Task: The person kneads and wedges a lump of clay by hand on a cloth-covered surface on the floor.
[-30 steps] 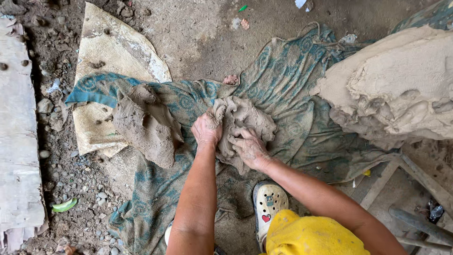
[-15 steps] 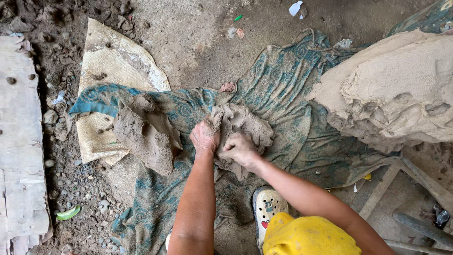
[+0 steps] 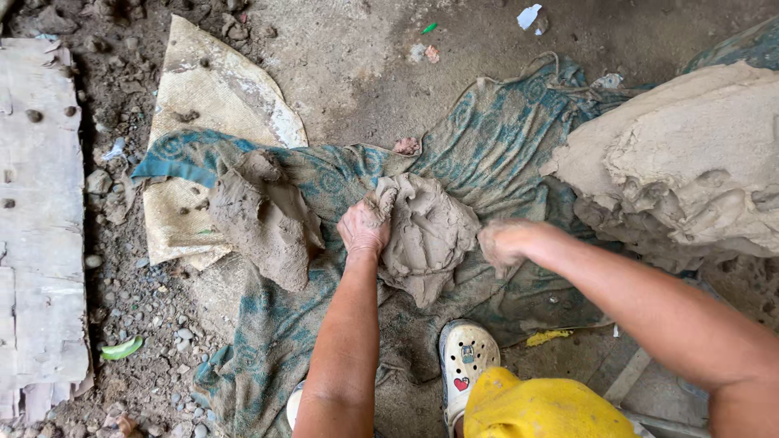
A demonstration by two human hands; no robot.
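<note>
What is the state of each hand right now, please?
Left hand: closed, gripping the left edge of the clay lump.
Right hand: loosely curled, at the lump's right edge; whether it grips cannot be told.

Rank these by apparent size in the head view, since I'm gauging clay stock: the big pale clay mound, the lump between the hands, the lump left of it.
1. Big pale clay mound
2. and 3. Grey-brown clay lump between the hands and flattened brown lump left of it: look alike.

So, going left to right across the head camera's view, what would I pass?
Weathered board → flat clay slab → left hand → clay lump → right hand → big clay heap.
</note>
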